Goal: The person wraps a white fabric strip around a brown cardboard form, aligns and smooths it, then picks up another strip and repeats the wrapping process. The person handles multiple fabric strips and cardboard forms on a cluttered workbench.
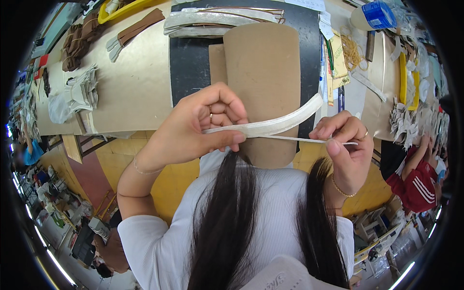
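Note:
Between thumb and fingers, my left hand (208, 121) pinches a curved white strip (285, 121), whose free end sweeps up to the right. A thin white cord (290, 139) runs from beneath the strip to my right hand (344, 140). My right thumb and fingers are closed on the cord, and its short end sticks out past them. Both hands are raised over the near end of a brown padded board (263, 72) with a rounded edge. What the left fingertips cover on the strip is hidden.
Bundled white strips with brown edging (217, 21) lie beyond the board. At left are brown strip bundles (77, 46) and a white fabric stack (82, 92). Rubber bands (354, 50), pens and a blue-labelled jar (379, 15) are at right. A person in red (418, 179) works farther right.

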{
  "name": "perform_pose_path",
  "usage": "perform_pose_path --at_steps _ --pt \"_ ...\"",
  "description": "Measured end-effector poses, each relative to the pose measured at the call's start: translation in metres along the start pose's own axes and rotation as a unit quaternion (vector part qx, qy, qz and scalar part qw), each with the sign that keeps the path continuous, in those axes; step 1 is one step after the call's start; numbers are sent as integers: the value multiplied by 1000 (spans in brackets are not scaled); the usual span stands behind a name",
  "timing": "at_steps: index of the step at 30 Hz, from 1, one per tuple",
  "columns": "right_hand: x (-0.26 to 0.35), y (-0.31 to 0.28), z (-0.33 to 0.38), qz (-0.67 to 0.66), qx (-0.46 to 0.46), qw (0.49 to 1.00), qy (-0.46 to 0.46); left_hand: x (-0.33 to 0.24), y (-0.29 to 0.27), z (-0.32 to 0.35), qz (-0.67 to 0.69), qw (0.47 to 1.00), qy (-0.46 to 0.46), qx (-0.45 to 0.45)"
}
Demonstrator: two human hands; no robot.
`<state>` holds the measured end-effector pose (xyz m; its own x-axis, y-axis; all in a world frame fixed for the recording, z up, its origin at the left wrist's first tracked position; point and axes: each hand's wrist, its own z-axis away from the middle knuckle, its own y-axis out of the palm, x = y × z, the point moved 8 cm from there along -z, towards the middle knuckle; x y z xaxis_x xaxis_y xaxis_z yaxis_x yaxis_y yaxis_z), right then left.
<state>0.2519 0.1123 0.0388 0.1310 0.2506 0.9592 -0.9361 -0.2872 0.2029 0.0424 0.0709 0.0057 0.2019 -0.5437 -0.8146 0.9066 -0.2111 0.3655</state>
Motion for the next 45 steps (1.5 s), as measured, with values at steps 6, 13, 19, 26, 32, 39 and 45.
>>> perform_pose_path --at_steps 6,13,19,26,32,39,45 --pt "-9 -5 -4 -10 0 1000 27 6 -2 3 -4 999 -37 -10" --pt "-4 1 1 -55 50 997 -10 1 0 6 -32 999 -20 -33" --pt "3 9 3 -60 75 994 -42 5 1 6 -14 998 -9 -54" --pt "-8 -3 -2 -18 18 1000 9 5 0 6 -20 997 -20 -78" --pt "-15 -7 -9 9 25 1000 10 9 -3 7 5 995 -32 -97" --pt "-20 -9 -10 -2 33 999 15 13 -3 7 -1 996 -22 -86" --pt "-14 -6 -4 -10 38 999 17 12 -4 6 5 997 -15 -81"
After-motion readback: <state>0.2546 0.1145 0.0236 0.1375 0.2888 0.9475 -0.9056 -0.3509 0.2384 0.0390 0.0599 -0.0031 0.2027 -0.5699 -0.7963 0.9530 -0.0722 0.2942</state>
